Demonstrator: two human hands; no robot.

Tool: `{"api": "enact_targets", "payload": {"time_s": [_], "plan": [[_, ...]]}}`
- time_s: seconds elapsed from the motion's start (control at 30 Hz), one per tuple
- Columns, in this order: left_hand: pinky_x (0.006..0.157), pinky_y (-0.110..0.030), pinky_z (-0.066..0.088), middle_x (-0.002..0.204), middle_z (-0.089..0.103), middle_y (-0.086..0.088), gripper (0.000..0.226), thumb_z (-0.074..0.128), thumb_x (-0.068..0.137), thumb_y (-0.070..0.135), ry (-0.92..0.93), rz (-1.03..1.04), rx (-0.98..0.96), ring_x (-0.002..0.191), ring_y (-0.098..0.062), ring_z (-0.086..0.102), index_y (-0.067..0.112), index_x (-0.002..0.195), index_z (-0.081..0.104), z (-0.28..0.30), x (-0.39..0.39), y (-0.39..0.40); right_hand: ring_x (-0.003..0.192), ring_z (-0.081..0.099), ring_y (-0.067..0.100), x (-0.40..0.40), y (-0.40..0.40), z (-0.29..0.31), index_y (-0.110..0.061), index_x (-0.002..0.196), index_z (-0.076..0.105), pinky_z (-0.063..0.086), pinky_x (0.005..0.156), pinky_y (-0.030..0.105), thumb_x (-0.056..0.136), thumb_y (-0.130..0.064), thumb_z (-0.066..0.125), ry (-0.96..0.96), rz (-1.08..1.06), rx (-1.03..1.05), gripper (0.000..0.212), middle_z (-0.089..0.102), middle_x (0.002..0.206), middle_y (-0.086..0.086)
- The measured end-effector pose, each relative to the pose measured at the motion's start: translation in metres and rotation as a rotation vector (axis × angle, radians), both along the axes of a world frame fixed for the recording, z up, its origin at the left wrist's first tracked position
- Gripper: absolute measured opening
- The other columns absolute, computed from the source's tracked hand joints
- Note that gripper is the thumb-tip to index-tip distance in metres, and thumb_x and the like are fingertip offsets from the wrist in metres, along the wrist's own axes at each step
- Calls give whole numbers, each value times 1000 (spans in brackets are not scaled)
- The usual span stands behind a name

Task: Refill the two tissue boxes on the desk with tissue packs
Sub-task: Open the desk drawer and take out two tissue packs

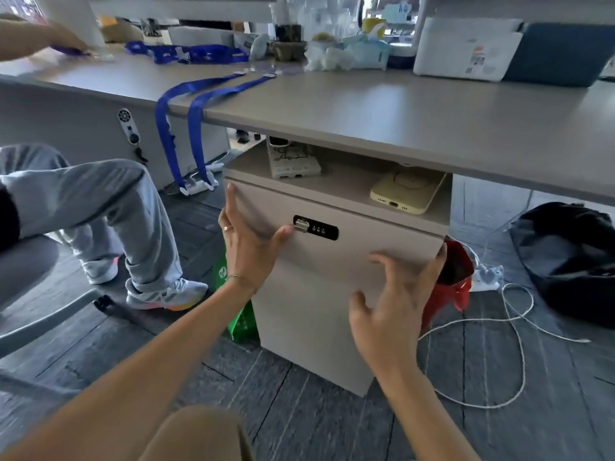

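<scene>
Under the counter's front edge, the left hand (pixel 246 241) and right hand (pixel 396 301) press, fingers spread, on the drawer cabinet (pixel 332 261), gripping nothing, probably seeking tissue packs. A tissue pack (pixel 366 49) lies at the counter's (pixel 366 104) back edge.

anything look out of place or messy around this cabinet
Yes. Two blue lanyards hang over the desk edge instead of lying flat. A white cable sprawls in loose loops across the floor right of the cabinet. Nothing looks spilled or broken.
</scene>
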State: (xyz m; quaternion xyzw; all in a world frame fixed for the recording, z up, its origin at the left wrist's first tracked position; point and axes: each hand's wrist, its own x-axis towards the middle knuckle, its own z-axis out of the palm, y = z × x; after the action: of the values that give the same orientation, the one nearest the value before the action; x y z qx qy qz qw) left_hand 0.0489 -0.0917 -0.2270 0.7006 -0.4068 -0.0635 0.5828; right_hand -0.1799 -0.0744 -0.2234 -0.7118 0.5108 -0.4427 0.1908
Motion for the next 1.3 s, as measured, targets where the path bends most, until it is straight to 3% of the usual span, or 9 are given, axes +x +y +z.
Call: {"api": "enact_targets", "payload": {"time_s": [0.2, 0.3, 0.4, 0.47, 0.6, 0.7, 0.8, 1.03, 1.3], "plan": [[98, -44, 40, 150, 26, -6, 127, 88, 62, 53, 11, 40, -7, 128, -22, 35, 49, 153, 0, 0, 1, 28, 152, 2, 22, 2, 41, 11, -33, 114, 48, 23, 119, 50, 73, -15, 75, -172, 44, 48, 52, 9, 161, 6], [103, -43, 38, 153, 22, -3, 124, 86, 67, 54, 21, 24, -27, 132, -17, 30, 46, 154, -2, -3, 2, 55, 138, 38, 28, -18, 50, 10, -28, 133, 38, 36, 110, 56, 82, -19, 68, -347, 100, -65, 60, 40, 143, 8], [117, -47, 27, 157, 18, -1, 93, 62, 86, 59, -82, 33, -81, 141, -10, 21, 38, 157, 5, 6, 3, 80, 84, 62, 14, -45, 46, 28, -27, 136, 44, 53, 71, 41, 96, -26, 52, -489, 191, -45, 41, 61, 96, -5], [119, -52, 25, 157, 21, -3, 67, 51, 93, 51, -248, 105, -101, 147, -14, 19, 33, 153, 26, 27, 2, 88, 59, 54, 16, -58, 39, 47, -28, 109, 64, 41, 49, 39, 100, -27, 43, -334, 209, -83, 22, 59, 72, -1], [110, -48, 37, 132, 56, 0, 33, 40, 102, 40, -675, -4, -6, 127, -20, 48, 23, 114, 66, 85, -21, 90, 57, 57, 19, -75, 25, 81, -27, 72, 69, 41, 53, 41, 97, -32, 48, 1, 426, 15, 34, 63, 61, 1], [80, -40, 53, 92, 69, 6, 47, 26, 104, 55, -645, -340, 467, 83, -12, 64, 31, 94, 64, 122, -45, 92, 62, 63, 12, -79, 21, 101, -24, 70, 75, 46, 60, 32, 95, -24, 60, 170, 567, 99, 29, 70, 64, -5], [70, -35, 50, 80, 63, 6, 49, 25, 101, 65, -761, -445, 774, 74, -13, 60, 32, 80, 54, 135, -60, 85, 63, 66, 9, -78, 23, 110, -24, 72, 78, 50, 61, 29, 92, -22, 64, 281, 654, 116, 24, 73, 68, -10], [94, -33, 46, 115, 65, 3, 41, 47, 98, 58, -604, -634, 934, 103, -17, 60, 33, 127, 60, 129, -67, 100, 64, 64, 3, -62, 28, 115, -27, 77, 76, 53, 60, 26, 89, -27, 66, 360, 510, -6, 16, 71, 68, -14], [100, -23, 31, 143, 49, 0, 47, 45, 102, 48, -549, -665, 1045, 130, -15, 47, 35, 147, 42, 129, -67, 157, 107, 61, 15, -35, 11, 119, -25, 118, 68, 48, 90, 30, 94, -32, 60, 617, 384, -61, 26, 69, 119, -5]]}}
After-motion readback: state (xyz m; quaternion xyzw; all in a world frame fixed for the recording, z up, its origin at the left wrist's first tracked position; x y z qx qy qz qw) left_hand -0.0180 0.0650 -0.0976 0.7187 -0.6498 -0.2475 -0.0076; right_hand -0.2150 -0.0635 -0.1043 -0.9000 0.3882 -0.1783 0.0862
